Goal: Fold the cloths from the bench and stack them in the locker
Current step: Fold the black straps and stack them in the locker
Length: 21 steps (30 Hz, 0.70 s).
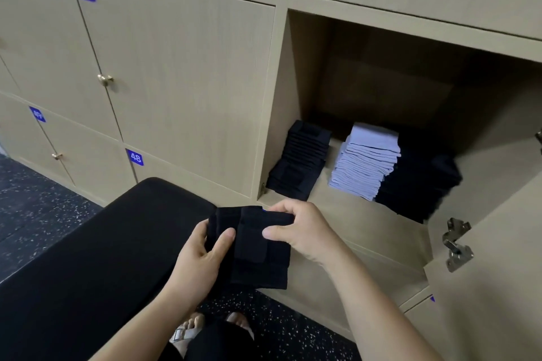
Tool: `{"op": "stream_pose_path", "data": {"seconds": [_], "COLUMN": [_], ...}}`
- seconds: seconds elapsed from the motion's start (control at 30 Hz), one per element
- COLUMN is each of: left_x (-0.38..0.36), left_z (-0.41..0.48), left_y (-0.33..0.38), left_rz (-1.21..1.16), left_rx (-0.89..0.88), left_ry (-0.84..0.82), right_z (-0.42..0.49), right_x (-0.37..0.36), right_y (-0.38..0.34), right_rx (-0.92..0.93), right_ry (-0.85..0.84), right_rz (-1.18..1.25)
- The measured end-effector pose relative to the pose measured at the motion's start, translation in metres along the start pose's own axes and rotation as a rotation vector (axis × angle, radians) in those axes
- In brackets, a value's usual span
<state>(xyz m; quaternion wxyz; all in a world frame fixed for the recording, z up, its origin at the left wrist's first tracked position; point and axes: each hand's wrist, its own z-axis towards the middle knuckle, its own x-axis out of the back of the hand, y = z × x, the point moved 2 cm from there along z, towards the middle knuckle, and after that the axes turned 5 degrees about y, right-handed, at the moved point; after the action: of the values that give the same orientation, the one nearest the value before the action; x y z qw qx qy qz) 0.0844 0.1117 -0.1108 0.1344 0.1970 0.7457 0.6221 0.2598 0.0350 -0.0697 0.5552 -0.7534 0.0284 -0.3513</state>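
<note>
"Two hands on one cloth (pixel 259 258). Which step would the person be on?"

"Late in the fold, by the look of it. The dark cloth is already a small thick rectangle, held in the air off the bench's (pixel 102 243) right end, just near of the open locker (pixel 363 214). It isn't resting on either."

"How do the hands have it?"

"The left hand (pixel 199 255) grips the left edge, thumb laid across the top face and fingers hidden beneath. The right hand (pixel 302 231) has the far right corner, fingers curled over the far edge and thumb pressed on the near face. Both are closed firmly on the cloth, neither one slack. Both forearms reach in from the near side, the right one crossing in front of the locker."

"And inside the locker?"

"Three stacks on its floor: a dark stack (pixel 299 161) at the left, a pale stack (pixel 366 161) in the middle, and another dark one (pixel 422 184) touching it on the right. The door (pixel 498 272) stands open at the right."

"So what does the next move call for?"

"Probably squaring the edges, then carrying the cloth far and right onto a dark stack. It must go down flat and keep its layers together. The left stack leans a little, so a careless drop could tip it."
</note>
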Motion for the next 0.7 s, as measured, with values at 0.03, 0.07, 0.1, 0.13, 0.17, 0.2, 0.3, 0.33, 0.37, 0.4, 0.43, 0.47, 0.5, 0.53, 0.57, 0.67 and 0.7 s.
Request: {"op": "stream_pose_path", "data": {"seconds": [0.03, 0.07, 0.1, 0.13, 0.17, 0.2, 0.3, 0.33, 0.37, 0.4, 0.43, 0.47, 0.5, 0.53, 0.57, 0.67, 0.7], "left_x": [-0.001, -0.003, -0.005, -0.007, -0.009, -0.011, -0.017, -0.019, -0.02, -0.021, -0.022, -0.022, -0.023, -0.023, -0.024, -0.025, -0.025], "left_z": [0.005, 0.01, 0.014, 0.018, 0.021, 0.025, 0.033, 0.035, 0.036, 0.038, 0.04, 0.041, 0.042, 0.043, 0.044, 0.045, 0.045], "left_y": [-0.001, -0.003, -0.004, -0.006, -0.007, -0.009, -0.013, -0.013, -0.014, -0.013, -0.013, -0.014, -0.013, -0.014, -0.013, -0.016, -0.017], "left_rz": [0.002, 0.003, 0.001, -0.002, -0.009, -0.019, -0.057, -0.064, -0.068, -0.073, -0.081, -0.088, -0.093, -0.095, -0.095, -0.097, -0.1], "left_rx": [-0.006, -0.008, -0.008, -0.004, 0.0, 0.004, 0.012, 0.011, 0.009, 0.006, 0.006, 0.008, 0.008, 0.006, 0.004, 0.012, 0.018], "left_ry": [-0.001, -0.002, -0.006, -0.008, -0.006, 0.001, 0.047, 0.067, 0.091, 0.115, 0.137, 0.155, 0.169, 0.178, 0.185, 0.186, 0.186], "right_z": [0.005, 0.009, 0.014, 0.018, 0.021, 0.023, 0.027, 0.027, 0.026, 0.025, 0.022, 0.02, 0.017, 0.015, 0.012, 0.011, 0.012], "right_x": [0.001, 0.001, 0.001, 0.001, 0.001, 0.002, 0.0, -0.002, -0.003, -0.005, -0.006, -0.008, -0.011, -0.013, -0.015, -0.018, -0.016], "right_y": [0.001, 0.003, 0.004, 0.006, 0.008, 0.009, 0.015, 0.018, 0.02, 0.022, 0.023, 0.025, 0.027, 0.03, 0.032, 0.039, 0.04], "right_rx": [0.006, 0.009, 0.006, -0.003, -0.016, -0.031, -0.097, -0.12, -0.142, -0.162, -0.18, -0.186, -0.188, -0.181, -0.174, -0.147, -0.14], "right_ry": [0.006, 0.014, 0.018, 0.022, 0.032, 0.049, 0.12, 0.139, 0.154, 0.16, 0.153, 0.137, 0.121, 0.104, 0.091, 0.125, 0.164], "right_rz": [-0.021, -0.035, -0.041, -0.036, -0.024, -0.001, 0.178, 0.241, 0.285, 0.309, 0.324, 0.336, 0.344, 0.352, 0.363, 0.38, 0.386]}}
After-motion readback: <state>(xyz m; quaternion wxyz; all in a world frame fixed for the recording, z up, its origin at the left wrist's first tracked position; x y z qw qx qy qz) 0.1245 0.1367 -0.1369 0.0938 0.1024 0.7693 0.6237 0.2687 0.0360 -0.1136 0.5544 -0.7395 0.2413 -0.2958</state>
